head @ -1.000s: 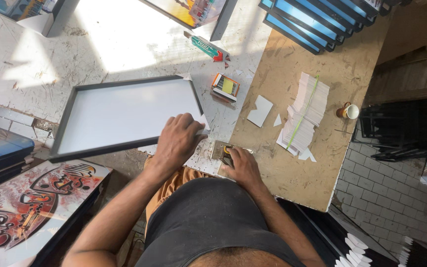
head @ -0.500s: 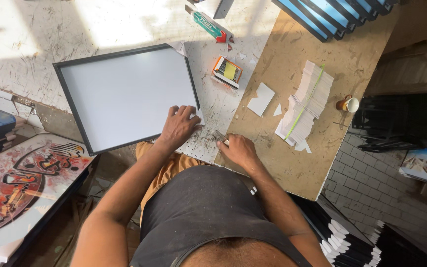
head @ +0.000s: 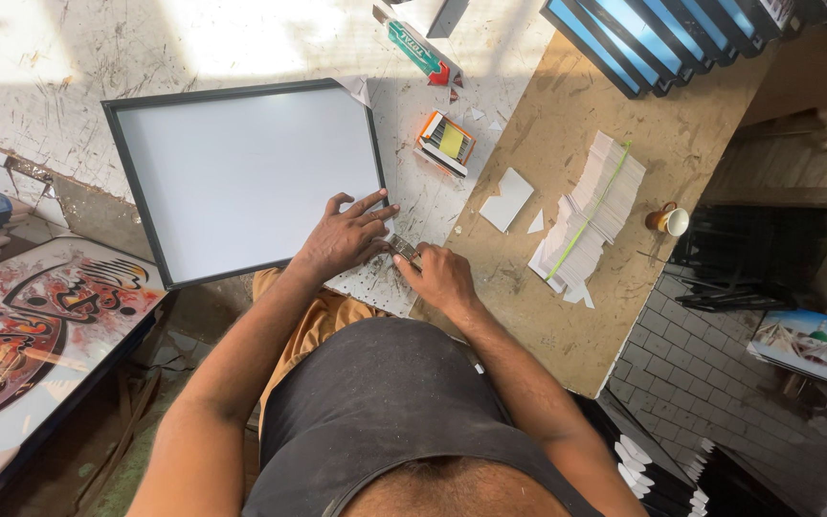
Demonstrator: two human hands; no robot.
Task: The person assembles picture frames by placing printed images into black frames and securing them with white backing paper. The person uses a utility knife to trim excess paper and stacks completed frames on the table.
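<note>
In the head view, the left hand [head: 342, 239] is pressing, fingers spread, on the near right corner of the black picture frame [head: 241, 182] lying on the white table [head: 69, 57]. The right hand [head: 440, 276] is pinching a small metal tool [head: 402, 248] just beside that corner.

Seen from above, the person wears a dark charcoal sleeveless top, its fabric slightly dusty and faintly speckled, stretched smooth over the belly. The top leaves both arms bare from the shoulder down. Below its hem shows a fold of mustard-orange cloth, trousers or a wrap, bunched at the lap. The left hand [head: 342, 241] and the right hand [head: 444, 279] are bare: no gloves, rings or watch visible.
</note>
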